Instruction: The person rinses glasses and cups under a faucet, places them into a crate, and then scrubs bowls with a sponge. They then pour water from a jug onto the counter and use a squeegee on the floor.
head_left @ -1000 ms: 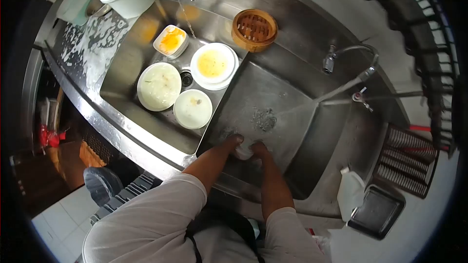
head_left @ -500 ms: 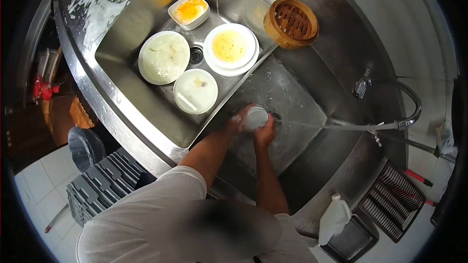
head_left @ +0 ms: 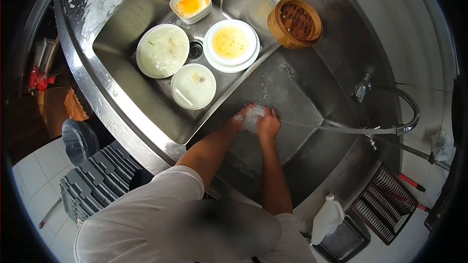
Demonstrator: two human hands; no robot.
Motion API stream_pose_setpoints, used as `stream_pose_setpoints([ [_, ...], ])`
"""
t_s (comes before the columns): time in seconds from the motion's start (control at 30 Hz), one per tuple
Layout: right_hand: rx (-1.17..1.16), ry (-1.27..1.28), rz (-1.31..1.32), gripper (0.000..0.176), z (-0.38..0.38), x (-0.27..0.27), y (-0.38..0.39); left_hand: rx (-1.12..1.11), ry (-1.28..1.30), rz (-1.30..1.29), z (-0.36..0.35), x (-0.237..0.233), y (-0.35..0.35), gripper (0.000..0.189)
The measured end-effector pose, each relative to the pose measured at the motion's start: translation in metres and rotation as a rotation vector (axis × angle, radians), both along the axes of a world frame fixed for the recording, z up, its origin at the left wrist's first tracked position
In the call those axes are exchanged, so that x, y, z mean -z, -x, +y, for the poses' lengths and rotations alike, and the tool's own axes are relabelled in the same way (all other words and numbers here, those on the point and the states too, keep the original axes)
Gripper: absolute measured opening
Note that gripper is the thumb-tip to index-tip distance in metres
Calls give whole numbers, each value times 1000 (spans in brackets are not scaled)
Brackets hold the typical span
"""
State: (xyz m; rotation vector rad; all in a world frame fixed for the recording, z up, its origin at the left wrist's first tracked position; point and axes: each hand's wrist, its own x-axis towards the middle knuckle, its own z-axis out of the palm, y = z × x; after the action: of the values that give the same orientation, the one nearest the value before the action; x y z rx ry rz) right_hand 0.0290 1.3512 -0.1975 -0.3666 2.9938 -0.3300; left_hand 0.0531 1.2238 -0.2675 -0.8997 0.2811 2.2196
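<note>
In the right-hand basin, both my hands are around a small pale cup (head_left: 254, 113), whose outline is blurred and partly covered by fingers. My left hand (head_left: 239, 119) grips its left side. My right hand (head_left: 268, 123) is closed on the right side, with the fingers bent over the top. A stream of water (head_left: 312, 126) runs from the tap hose toward the right hand. The dark steel basin floor (head_left: 287, 139) lies beneath them, wet and splashed.
The left basin holds two bowls of cloudy liquid (head_left: 163, 51) (head_left: 193, 86), stacked plates (head_left: 230, 44) and small orange-stained dishes (head_left: 191, 2). A bamboo steamer (head_left: 295, 22) sits on the divider's far end. A curved tap (head_left: 408, 127), white jug (head_left: 327, 219) and dish rack (head_left: 385, 203) are right.
The cup has tilted, so its round pale face no longer shows. My right hand has turned over it and shifted slightly right. The whole view has shifted a little.
</note>
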Motion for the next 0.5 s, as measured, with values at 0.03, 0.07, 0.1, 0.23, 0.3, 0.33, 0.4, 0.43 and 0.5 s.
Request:
stream_pose_setpoints([
  [0.03,22,8,-43,31,1,4,0,-151,51,94,5,9,-8,35],
  [0.07,44,17,-88,29,2,5,0,-300,101,187,17,34,-25,35],
  [0.1,68,23,-133,28,2,6,-2,-324,181,267,24,60,-31,36],
  [0.23,153,160,-183,28,13,13,-16,-104,340,420,25,126,-29,43],
  [0.3,237,171,-271,29,14,12,-16,-14,52,323,12,106,-21,46],
  [0.33,219,154,-339,30,15,13,-14,8,49,290,6,91,-20,46],
  [0.4,179,120,-477,33,26,25,-16,35,99,269,-2,63,-21,45],
  [0.43,166,148,-462,33,26,33,-20,45,121,277,-5,54,-21,45],
  [0.5,139,201,-432,34,29,45,-33,56,160,299,-7,48,-22,45],
])
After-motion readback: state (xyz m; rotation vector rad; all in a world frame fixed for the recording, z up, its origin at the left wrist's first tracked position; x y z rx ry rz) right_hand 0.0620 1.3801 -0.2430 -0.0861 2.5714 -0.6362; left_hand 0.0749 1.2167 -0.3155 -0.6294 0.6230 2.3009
